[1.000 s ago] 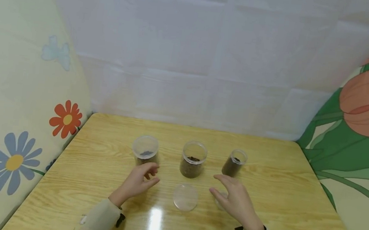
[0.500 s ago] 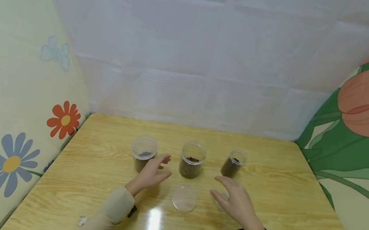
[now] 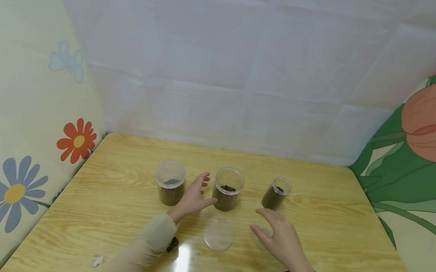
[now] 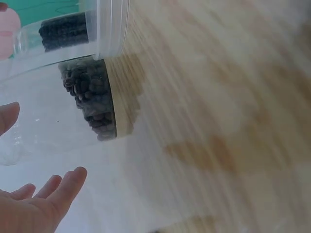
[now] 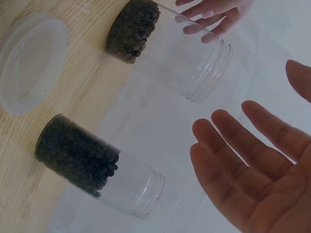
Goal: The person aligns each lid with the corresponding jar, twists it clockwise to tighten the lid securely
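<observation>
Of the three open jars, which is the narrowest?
The rightmost jar, just beyond the right hand; it is visibly slimmer than the left jar and middle jar.

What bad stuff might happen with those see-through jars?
Two things, maybe. The left hand is right beside the middle jar, which has no lid on, so a bump might tip it and spill its dark beans. The right hand is near the narrow jar, which is open too; being slimmer than the others, it might topple more easily if knocked.
</observation>
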### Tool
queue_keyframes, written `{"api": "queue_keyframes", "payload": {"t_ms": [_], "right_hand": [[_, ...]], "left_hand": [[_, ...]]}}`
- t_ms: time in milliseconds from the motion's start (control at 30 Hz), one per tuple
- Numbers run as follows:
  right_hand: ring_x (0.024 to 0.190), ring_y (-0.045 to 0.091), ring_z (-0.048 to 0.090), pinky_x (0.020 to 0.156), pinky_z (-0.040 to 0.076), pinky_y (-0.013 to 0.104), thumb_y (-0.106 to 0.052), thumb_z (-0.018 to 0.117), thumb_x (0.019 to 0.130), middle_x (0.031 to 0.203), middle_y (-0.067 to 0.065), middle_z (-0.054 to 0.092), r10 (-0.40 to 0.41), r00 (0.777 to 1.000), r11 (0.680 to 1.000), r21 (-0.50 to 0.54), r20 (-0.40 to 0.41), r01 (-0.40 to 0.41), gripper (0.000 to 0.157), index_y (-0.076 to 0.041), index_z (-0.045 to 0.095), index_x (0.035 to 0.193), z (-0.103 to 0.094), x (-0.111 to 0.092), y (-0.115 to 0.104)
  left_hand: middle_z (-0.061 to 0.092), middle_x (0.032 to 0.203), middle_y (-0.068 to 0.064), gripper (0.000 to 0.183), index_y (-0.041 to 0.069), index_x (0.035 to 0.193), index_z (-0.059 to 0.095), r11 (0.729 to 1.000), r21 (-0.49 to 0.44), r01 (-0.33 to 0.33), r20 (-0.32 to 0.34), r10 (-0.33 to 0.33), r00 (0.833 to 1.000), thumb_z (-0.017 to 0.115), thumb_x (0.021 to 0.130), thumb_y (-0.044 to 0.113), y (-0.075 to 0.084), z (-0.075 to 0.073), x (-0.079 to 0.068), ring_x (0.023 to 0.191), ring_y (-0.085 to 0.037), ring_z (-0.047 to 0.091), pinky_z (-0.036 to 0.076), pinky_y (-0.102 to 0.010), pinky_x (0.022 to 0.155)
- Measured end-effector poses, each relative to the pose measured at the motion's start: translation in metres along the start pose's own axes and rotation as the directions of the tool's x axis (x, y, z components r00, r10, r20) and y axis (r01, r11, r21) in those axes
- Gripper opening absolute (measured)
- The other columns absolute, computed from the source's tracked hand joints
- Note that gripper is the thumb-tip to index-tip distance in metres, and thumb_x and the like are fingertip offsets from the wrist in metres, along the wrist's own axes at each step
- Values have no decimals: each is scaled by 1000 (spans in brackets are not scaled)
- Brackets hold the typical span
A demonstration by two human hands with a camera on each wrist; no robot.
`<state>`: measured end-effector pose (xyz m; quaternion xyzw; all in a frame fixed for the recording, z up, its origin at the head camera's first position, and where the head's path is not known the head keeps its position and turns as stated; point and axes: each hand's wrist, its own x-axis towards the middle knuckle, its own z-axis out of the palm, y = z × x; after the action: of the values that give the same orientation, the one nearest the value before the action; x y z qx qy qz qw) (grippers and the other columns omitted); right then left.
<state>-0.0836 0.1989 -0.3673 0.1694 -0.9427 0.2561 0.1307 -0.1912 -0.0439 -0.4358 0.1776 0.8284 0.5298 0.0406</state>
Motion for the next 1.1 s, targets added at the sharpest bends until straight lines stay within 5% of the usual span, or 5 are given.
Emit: {"api": "queue_keyframes", "payload": {"t_ms": [333, 867, 1100], "right_hand": [[98, 34, 59, 79, 47, 48, -20, 73, 77, 107, 16, 63, -22, 1000, 1000, 3, -12, 22, 38, 1, 63, 107, -1, 0, 0], [99, 36, 58, 80, 46, 51, -18, 73, 76, 107, 17, 63, -22, 1000, 1000, 11, -4, 22, 37, 1, 63, 106, 4, -2, 3], [98, 34, 59, 81, 47, 49, -20, 73, 76, 107, 16, 63, -33, 999, 999, 1, 2, 33, 37, 1, 63, 106, 7, -2, 5]], "left_hand": [[37, 133, -26, 91, -4, 140, 23, 997, -56, 45, 17, -44, 999, 79, 69, 8, -2, 7, 13, 118, -41, 40, 39, -48, 93], [29, 143, -14, 110, 19, 145, 14, 980, -159, 117, 155, -92, 984, 86, 61, 20, -6, 25, 30, 129, -32, 30, 26, -48, 102], [29, 143, -14, 117, 15, 146, 8, 964, -216, 153, 149, -123, 981, 87, 59, 18, -9, 31, 34, 130, -33, 27, 20, -49, 105]]}}
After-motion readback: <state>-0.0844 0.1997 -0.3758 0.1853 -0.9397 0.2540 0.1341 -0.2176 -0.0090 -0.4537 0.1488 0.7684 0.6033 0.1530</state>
